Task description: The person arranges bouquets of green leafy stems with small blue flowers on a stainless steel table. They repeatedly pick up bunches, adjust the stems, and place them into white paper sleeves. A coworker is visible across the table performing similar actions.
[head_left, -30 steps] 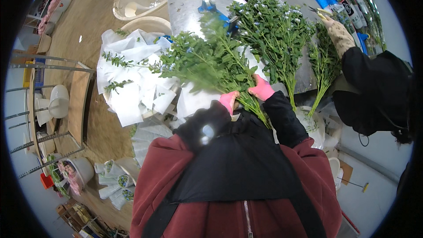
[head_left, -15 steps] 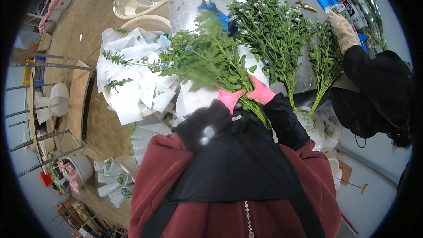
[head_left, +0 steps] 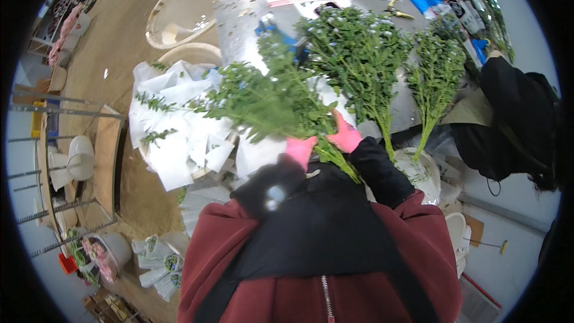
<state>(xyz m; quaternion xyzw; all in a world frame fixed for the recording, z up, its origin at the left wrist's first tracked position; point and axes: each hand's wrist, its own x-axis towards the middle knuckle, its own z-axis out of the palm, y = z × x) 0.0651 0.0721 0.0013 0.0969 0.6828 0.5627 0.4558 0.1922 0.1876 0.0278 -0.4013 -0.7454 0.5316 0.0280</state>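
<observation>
A leafy bunch of small blue flowers [head_left: 257,98] slants across in front of me, its heads up and to the left, partly smeared by motion. My right hand [head_left: 345,135], in a pink glove, is closed round the lower stems with the thumb on top. Beside it on the left, my left hand [head_left: 301,150], also in pink, is closed on the near side of the same stems. The cut ends stick out below both hands. White wrapping sheets [head_left: 179,143] with loose sprigs on them lie to the left of the bunch.
Two more bunches [head_left: 359,54] [head_left: 436,72] lie on the metal table [head_left: 236,27] to the right, above a white bucket [head_left: 427,164]. A blue tape dispenser [head_left: 281,34] and yellow-handled pruners [head_left: 399,12] lie farther back. A co-worker's dark sleeve [head_left: 508,96] reaches in at right.
The view has shifted slightly. My hands still grip the bunch, which has turned a little. The co-worker's hand has drawn back from beside the blue plastic at the far right.
</observation>
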